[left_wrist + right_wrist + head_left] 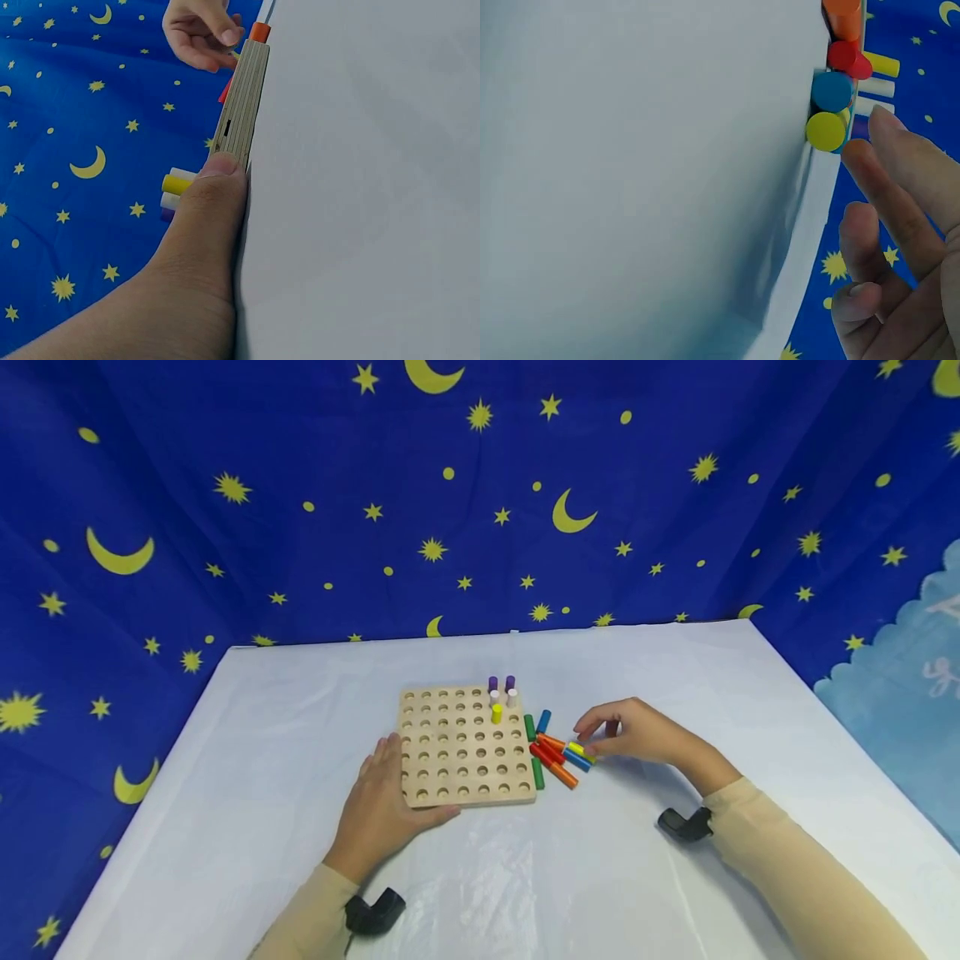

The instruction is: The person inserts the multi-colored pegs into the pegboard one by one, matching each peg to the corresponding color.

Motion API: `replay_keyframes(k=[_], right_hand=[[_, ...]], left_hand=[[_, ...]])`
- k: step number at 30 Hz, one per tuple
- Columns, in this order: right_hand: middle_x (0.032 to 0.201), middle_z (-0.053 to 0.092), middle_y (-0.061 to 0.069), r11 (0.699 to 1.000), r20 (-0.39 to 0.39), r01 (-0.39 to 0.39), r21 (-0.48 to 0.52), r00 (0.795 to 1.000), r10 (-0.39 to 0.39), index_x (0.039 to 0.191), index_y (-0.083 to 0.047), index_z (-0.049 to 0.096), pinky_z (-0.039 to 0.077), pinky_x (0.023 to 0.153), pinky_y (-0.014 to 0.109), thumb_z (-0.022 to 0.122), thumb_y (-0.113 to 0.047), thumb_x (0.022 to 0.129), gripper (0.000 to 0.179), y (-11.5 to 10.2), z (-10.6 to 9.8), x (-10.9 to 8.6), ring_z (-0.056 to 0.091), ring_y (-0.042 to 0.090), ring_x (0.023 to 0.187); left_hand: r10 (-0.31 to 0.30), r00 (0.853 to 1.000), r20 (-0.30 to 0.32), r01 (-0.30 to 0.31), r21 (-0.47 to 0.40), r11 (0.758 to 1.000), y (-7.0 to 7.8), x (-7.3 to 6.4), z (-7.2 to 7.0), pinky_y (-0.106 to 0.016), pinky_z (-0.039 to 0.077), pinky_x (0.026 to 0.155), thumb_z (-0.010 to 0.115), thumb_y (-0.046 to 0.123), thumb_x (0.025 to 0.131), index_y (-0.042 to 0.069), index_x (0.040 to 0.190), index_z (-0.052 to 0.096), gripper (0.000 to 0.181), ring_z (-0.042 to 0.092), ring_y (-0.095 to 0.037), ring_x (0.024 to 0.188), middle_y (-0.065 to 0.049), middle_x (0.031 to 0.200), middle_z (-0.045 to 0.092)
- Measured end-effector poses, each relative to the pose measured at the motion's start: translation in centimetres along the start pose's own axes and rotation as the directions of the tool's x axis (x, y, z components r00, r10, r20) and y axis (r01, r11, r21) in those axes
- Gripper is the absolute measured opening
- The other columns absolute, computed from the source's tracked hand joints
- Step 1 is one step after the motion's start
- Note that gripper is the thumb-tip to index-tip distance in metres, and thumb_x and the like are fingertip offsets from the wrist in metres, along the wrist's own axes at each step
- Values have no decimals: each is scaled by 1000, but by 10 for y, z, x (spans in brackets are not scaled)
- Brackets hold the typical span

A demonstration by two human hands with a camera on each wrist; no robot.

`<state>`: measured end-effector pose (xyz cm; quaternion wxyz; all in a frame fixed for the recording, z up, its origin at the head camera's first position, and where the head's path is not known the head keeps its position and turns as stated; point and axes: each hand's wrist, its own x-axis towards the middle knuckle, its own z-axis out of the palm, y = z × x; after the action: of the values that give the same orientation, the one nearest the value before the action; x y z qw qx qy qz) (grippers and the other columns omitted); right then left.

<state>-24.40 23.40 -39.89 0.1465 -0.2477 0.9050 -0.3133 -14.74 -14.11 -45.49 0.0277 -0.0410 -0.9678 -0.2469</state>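
A blue star-patterned curtain (360, 443) is hung behind a white table (562, 877), on which a wooden pegboard (469, 729) is touched at its near left corner by the left hand (378, 793), straight-fingered. The right hand (637, 733), its thumb and fingers parted by a narrow gap, is held just beside loose coloured pegs (564, 775) scattered along the board's right edge; five upright pegs (497, 714) are seated toward its far right corner.

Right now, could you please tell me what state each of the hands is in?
Left hand: open, touching the edge of the wooden board.
Right hand: open, fingers loosely curled, holding nothing, near the loose pegs.
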Motion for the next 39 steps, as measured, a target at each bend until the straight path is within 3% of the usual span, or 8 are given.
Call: replay_keyframes(k=[9,19,31,39], right_hand=[[106,75,-4,1000,43,5,-7,999,-5,109,-20,75,51,72,25,80,-17,84,26,9,2,-2,59,16,82],[111,74,-4,998,54,-23,-61,998,26,114,-20,74,51,76,29,73,-5,87,30,9,0,11,57,16,84],[105,69,-6,997,57,31,-69,998,-27,104,-26,77,50,78,26,77,-9,86,25,14,-1,19,55,16,90],[100,68,-6,998,61,8,-70,998,-4,99,-26,77,49,77,28,79,-18,85,16,13,1,22,54,17,88]], left_hand=[[2,1000,5,-2,3,1000,1,0,0,-48,16,127,66,88,61,-2,157,15,142,17,-37,153,-22,164,19],[9,1000,0,-9,-7,1000,-1,0,0,-49,16,127,67,87,60,-3,157,15,142,17,-37,153,-23,164,19],[7,1000,-1,-7,-10,1000,0,0,0,-49,16,127,67,87,60,-2,157,15,142,17,-37,153,-22,164,19],[10,1000,-4,-10,-14,1000,0,0,1,-49,16,127,67,88,60,-3,157,15,142,17,-37,153,-23,164,19]])
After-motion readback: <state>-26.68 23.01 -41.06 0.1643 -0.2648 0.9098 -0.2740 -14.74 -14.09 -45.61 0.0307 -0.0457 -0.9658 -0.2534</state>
